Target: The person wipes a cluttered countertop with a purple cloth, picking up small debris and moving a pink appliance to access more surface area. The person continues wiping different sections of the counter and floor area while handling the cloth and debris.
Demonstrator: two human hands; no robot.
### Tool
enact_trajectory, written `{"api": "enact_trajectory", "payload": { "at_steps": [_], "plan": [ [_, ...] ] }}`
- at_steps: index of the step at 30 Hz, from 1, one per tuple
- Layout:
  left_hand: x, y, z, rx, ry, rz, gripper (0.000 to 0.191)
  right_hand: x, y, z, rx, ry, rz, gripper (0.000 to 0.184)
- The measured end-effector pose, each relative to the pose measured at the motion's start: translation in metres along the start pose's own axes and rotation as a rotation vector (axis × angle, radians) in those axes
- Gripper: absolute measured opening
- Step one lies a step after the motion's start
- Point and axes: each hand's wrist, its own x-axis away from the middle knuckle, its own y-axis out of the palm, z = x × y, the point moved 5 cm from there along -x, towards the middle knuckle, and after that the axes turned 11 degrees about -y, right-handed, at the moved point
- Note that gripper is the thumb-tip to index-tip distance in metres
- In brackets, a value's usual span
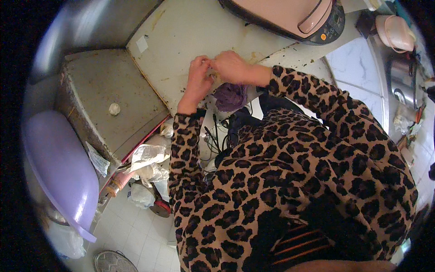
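Observation:
My left hand (198, 81) and my right hand (232, 67) meet at the fingertips above a stained cream-coloured panel (176, 44). The fingers of both are bent and pinched close together. Whether some small thing is between them is too blurred to tell. Just below the hands, at the panel's near edge, a crumpled purple cloth (230, 97) lies bunched up. Beneath it, dark cables (214, 136) hang down in front of my body.
A pink-lidded electric appliance (289, 13) stands at the far edge. On the left are a stained metal surface (98, 78) holding a small whitish lump (114, 109), a tilted purple basin (63, 163) and crumpled plastic bags (149, 159). A pink container (394, 32) sits far right.

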Motion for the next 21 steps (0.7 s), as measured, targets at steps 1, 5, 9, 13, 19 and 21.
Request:
{"api": "enact_trajectory", "payload": {
  "at_steps": [1, 5, 9, 13, 19, 21],
  "plan": [
    [-0.006, 0.005, -0.001, -0.182, 0.065, -0.012, 0.016, -0.002, -0.003, 0.006, 0.02, -0.066, 0.051, 0.012],
    [-0.015, 0.022, -0.018, -0.093, -0.029, -0.241, 0.011, 0.001, -0.014, 0.038, 0.125, -0.274, 0.117, 0.013],
    [-0.004, 0.023, -0.022, -0.041, -0.113, -0.3, 0.011, 0.01, -0.014, 0.074, 0.136, -0.237, 0.017, 0.009],
    [-0.001, 0.019, -0.019, 0.033, -0.064, -0.222, 0.01, 0.027, -0.005, 0.077, 0.09, -0.089, -0.082, 0.007],
    [0.0, 0.025, -0.024, 0.024, -0.016, -0.27, 0.015, 0.04, -0.012, 0.033, 0.098, -0.073, -0.081, 0.01],
    [0.001, 0.024, -0.025, 0.042, -0.006, -0.297, 0.016, 0.04, -0.015, 0.021, 0.098, -0.055, -0.098, 0.01]
  ]
}}
